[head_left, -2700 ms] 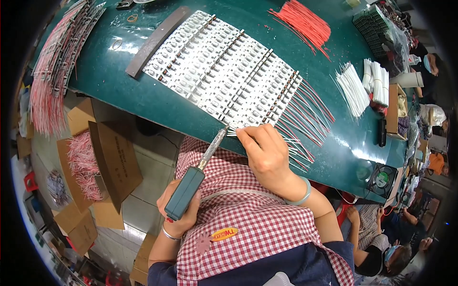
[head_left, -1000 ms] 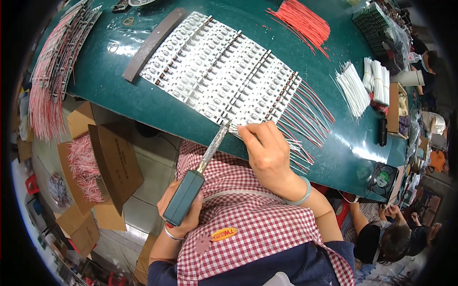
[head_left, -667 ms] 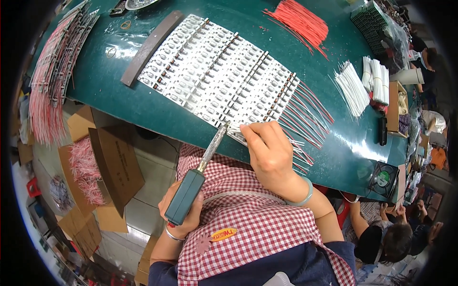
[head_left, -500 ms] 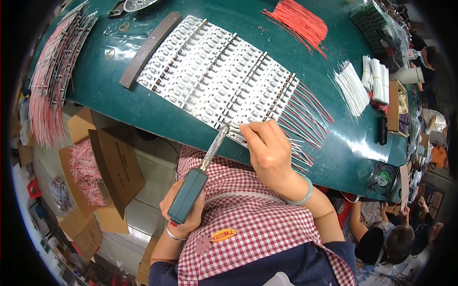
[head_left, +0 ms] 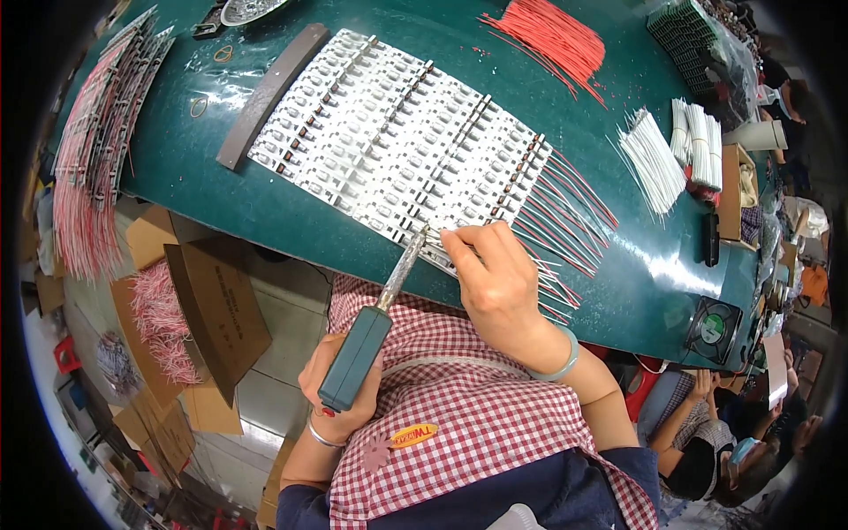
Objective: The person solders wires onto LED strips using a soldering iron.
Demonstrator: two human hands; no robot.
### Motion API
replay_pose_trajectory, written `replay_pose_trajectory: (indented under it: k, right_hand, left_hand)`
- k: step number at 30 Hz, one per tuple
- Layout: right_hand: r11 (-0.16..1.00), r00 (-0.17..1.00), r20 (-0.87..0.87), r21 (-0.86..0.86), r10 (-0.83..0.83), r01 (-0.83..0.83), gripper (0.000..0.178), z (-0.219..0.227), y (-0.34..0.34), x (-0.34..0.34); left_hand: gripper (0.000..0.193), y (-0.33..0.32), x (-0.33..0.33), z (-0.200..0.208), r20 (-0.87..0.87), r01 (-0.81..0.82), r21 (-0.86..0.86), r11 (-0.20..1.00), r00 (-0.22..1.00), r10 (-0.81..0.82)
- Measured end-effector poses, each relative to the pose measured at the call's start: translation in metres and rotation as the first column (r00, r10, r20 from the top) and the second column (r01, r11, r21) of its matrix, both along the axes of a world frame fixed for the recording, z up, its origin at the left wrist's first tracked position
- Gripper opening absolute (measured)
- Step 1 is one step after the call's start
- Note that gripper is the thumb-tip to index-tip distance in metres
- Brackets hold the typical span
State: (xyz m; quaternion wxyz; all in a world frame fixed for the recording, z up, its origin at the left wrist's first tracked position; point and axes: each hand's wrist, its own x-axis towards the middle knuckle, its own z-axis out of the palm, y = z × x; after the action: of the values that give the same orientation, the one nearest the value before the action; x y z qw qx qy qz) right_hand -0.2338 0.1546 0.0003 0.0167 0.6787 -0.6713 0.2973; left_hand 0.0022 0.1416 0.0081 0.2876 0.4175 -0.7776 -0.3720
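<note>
My left hand (head_left: 360, 413) is wrapped round the green handle of a soldering iron (head_left: 355, 360), its long metal shaft slanting up to the near edge of a white circuit board panel (head_left: 389, 159). The iron's tip meets the panel just left of my right fingertips. My right hand (head_left: 500, 281) is closed in a pinch at that same edge; what the fingers hold is too small or hidden to make out. Rows of small components cover the panel. Red and white wires (head_left: 574, 212) trail from its right side, some passing behind my right hand.
A dark curved bar (head_left: 272, 97) lies along the panel's left end. On the green table (head_left: 221, 212) are loose red wires (head_left: 552, 44), white wire bundles (head_left: 652, 163), a small fan (head_left: 714, 329) and stacked wired boards (head_left: 106, 132). Cardboard boxes (head_left: 221, 318) stand below left; co-workers sit lower right.
My left hand and the soldering iron have shifted slightly up and right. My right hand has barely moved, still pinched at the panel edge. A co-worker at lower right has changed posture.
</note>
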Motion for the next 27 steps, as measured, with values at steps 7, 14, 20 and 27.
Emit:
replay_pose_trajectory:
  k: [7,14,20,27]
  right_hand:
    - [1.0,1.0,-0.023,0.015,0.003,-0.003,0.031,-0.001,0.0,0.0]
    - [1.0,1.0,0.005,0.004,0.018,-0.018,0.031,0.006,-0.001,-0.004]
    - [1.0,1.0,0.0,-0.016,-0.006,0.006,0.032,0.002,-0.004,-0.012]
    - [1.0,1.0,0.007,-0.002,-0.009,0.009,0.032,0.001,-0.005,-0.014]
  left_hand:
    - [0.02,0.017,0.022,-0.022,-0.029,-0.049,0.08,0.996,0.998,0.052]
    - [0.022,0.016,0.021,-0.024,-0.005,-0.067,0.07,0.995,0.998,0.067]
    - [0.023,0.003,0.005,-0.009,-0.033,-0.034,0.039,0.999,0.999,0.035]
    - [0.022,-0.005,-0.001,-0.006,-0.031,0.017,0.018,1.0,0.999,-0.016]
